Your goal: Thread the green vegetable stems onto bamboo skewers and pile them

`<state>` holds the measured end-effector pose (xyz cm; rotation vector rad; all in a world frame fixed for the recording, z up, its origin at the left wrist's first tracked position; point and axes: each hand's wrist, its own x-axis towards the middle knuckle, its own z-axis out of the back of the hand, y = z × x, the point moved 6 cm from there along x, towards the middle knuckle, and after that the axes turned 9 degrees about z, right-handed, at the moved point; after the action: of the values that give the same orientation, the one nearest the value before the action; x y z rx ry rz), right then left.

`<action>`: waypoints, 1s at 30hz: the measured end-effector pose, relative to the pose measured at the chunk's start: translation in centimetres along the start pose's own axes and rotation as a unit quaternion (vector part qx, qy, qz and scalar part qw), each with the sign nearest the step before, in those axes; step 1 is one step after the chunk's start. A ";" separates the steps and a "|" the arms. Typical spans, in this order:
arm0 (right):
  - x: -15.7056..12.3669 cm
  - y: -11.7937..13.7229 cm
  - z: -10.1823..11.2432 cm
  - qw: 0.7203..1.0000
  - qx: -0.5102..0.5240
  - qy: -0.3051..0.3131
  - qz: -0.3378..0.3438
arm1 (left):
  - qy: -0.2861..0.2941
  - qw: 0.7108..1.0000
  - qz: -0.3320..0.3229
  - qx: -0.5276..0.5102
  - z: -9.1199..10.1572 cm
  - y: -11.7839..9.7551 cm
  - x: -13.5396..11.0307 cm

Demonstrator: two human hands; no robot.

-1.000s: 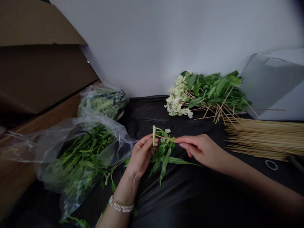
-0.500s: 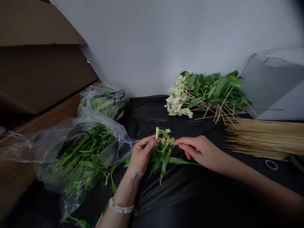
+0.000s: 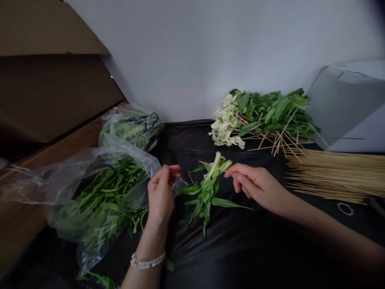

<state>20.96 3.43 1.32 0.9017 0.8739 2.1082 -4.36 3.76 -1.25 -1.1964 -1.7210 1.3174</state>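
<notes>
My right hand (image 3: 251, 182) pinches the end of a thin bamboo skewer (image 3: 204, 162) between thumb and fingers. Several leafy green stems (image 3: 215, 170) are threaded on that skewer, their pale cut ends upward and their leaves hanging down. A small whitish piece shows among them. To the left, my left hand (image 3: 162, 192) is apart from the stems, its fingers loosely bent and nothing visible in them. It is close to the edge of a clear plastic bag (image 3: 63, 168) holding loose leafy greens (image 3: 112, 186).
Behind it lies a second bag of greens (image 3: 135, 128). Finished-looking skewers with leaves (image 3: 276, 110) and whitish pieces (image 3: 225, 120) are piled by the wall. Bare skewers (image 3: 337, 174) and a ring (image 3: 345, 208) lie right, near a white box (image 3: 349, 104). A cardboard box (image 3: 54, 92) stands left.
My left hand has let go of the stem on the skewer and moved left toward the bag. The newest stem now sits against the others near my right hand, which has barely moved.
</notes>
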 end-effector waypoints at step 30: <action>-0.4 -0.3 -0.7 0.988 0.113 0.091 -0.045 | 0.173 0.665 -0.221 0.693 9.1 -7.2 -5.6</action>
<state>20.71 3.04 0.61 0.7726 1.2447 2.0658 -12.27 -5.32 3.26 -0.0411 -0.2891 1.3901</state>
